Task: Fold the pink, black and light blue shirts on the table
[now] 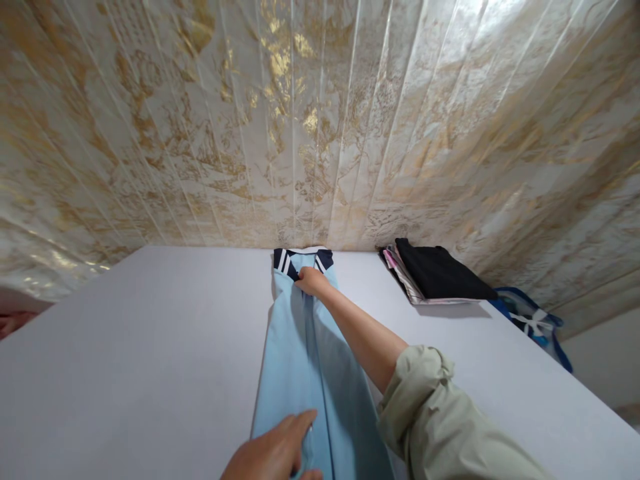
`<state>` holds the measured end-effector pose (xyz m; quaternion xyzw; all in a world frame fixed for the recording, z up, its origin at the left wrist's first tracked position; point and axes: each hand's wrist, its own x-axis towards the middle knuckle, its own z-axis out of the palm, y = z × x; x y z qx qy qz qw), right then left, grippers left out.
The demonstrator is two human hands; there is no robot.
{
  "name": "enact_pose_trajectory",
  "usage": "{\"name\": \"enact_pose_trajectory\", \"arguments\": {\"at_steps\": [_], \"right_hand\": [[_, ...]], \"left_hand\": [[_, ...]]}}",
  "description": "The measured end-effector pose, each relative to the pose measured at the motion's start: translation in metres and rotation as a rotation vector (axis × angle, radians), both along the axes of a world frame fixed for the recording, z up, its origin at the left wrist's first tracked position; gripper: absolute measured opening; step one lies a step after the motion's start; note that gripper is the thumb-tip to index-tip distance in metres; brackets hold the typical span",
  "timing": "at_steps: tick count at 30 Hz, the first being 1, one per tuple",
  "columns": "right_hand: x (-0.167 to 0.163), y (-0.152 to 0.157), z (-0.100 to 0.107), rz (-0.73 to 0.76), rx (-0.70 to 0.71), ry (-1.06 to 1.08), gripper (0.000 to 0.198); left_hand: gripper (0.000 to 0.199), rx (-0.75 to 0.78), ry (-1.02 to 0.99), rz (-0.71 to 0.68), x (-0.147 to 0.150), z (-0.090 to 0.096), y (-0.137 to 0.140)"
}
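A long light blue garment [290, 347] with a navy, white-striped collar [287, 263] lies lengthwise on the white table, its collar at the far edge. A seam or front opening runs down its middle. My right hand [313, 280] is closed on the garment just below the collar, fingers pinching the cloth. Low in the view, my left hand [277, 447] bends over the nearer part of the garment, its fingers closed on the cloth near the middle line. A small shiny spot shows by its fingertips, too small to name. The garment's lower end is out of view.
A stack of folded clothes [440, 270], black on top, lies at the table's far right. Beside the right edge hangs a blue-edged bag or item [537, 323]. A gold-patterned curtain [310, 133] stands behind the white table [150, 360]. Reddish cloth [15, 323] shows at the left.
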<state>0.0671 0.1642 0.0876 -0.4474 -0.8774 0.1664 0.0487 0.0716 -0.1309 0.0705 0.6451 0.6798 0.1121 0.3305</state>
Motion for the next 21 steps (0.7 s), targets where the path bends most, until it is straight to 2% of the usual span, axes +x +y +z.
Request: {"name": "enact_pose_trajectory", "arguments": {"at_steps": [3,5,7,10,13,15,18,21], "right_hand": [[0.010,-0.021,0.008,0.024,0.118,0.045,0.036],[0.020,-0.044,0.006,0.123,0.215,0.077,0.034],[0.030,-0.069,-0.004,0.266,0.259,0.100,0.033],[0.044,-0.101,-0.026,0.389,0.244,0.142,0.043],[0.051,-0.115,-0.044,0.361,0.225,0.180,0.052],[0.052,-0.116,-0.049,0.351,0.220,0.190,0.052],[0.052,-0.114,-0.049,0.366,0.218,0.194,0.051],[0.052,-0.114,-0.048,0.375,0.213,0.204,0.051]], "left_hand": [[0.038,0.113,0.046,0.241,-0.040,0.025,0.033],[0.035,0.202,0.092,0.349,-0.078,0.031,0.068],[0.034,0.189,0.176,0.445,-0.113,0.028,0.109],[0.043,0.144,0.207,0.467,-0.143,0.015,0.166],[0.042,0.133,0.234,0.453,-0.147,0.004,0.206],[0.034,0.142,0.263,0.447,-0.143,0.000,0.220],[0.017,0.197,0.327,0.461,-0.138,-0.003,0.225],[0.018,0.267,0.394,0.473,-0.134,-0.006,0.216]]}}
